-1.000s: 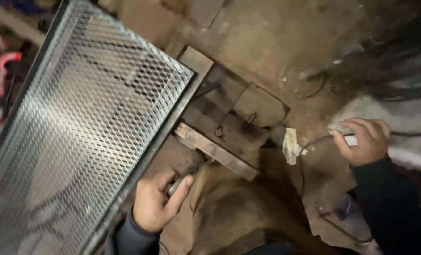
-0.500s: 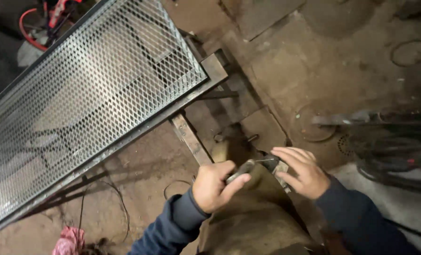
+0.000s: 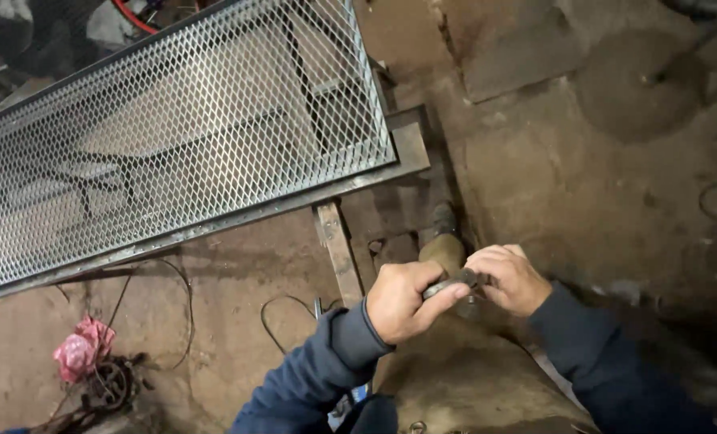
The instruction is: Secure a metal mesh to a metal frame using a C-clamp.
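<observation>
Both hands meet in front of me over my knee. My left hand [image 3: 400,300] grips a small dark metal tool [image 3: 453,283] by its lower end. My right hand [image 3: 507,277] pinches the tool's upper tip with its fingers. Both arms wear dark blue sleeves. A large steel frame filled with expanded metal mesh [image 3: 174,137] lies across the upper left, its corner a short way above my hands. The tool's exact shape is hidden by my fingers.
A flat steel bar [image 3: 338,251] lies on the dirt floor under the frame's edge. A pink rag [image 3: 81,348] and a coil of wire [image 3: 109,384] sit at the lower left. Thin black cables [image 3: 282,309] loop on the ground near my left arm.
A second ago my hands were apart, left by the frame, right off to the side. They have come together on the small tool, and the view has swung left.
</observation>
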